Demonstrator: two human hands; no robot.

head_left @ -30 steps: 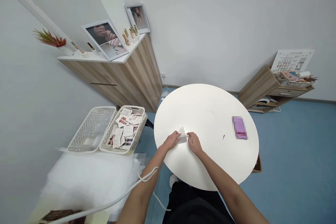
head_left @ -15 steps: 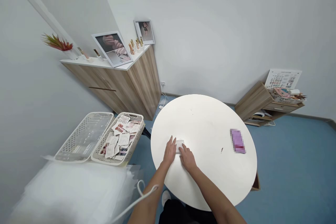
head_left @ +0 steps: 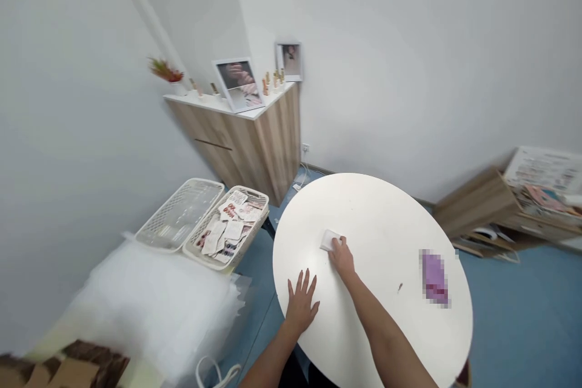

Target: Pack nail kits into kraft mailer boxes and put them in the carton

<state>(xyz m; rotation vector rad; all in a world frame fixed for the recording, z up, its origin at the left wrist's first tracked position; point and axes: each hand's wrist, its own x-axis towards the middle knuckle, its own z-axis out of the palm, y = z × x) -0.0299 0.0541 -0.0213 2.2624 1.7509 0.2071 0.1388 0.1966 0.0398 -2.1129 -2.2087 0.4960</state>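
Note:
A small white packet lies flat on the round white table. My right hand rests on the packet's near right edge with fingers pressing down on it. My left hand lies flat on the table nearer to me, fingers spread, holding nothing. A purple blurred object sits on the table to the right.
Two white mesh baskets stand at the left, one holding clear film, the other full of small cards. A white fluffy sheet lies before them. A wooden cabinet with framed pictures stands behind; a low wooden shelf is at right.
My left hand has left the packet and drawn back toward me, now flat on the table. My right hand stays on the packet. The camera view swung leftward.

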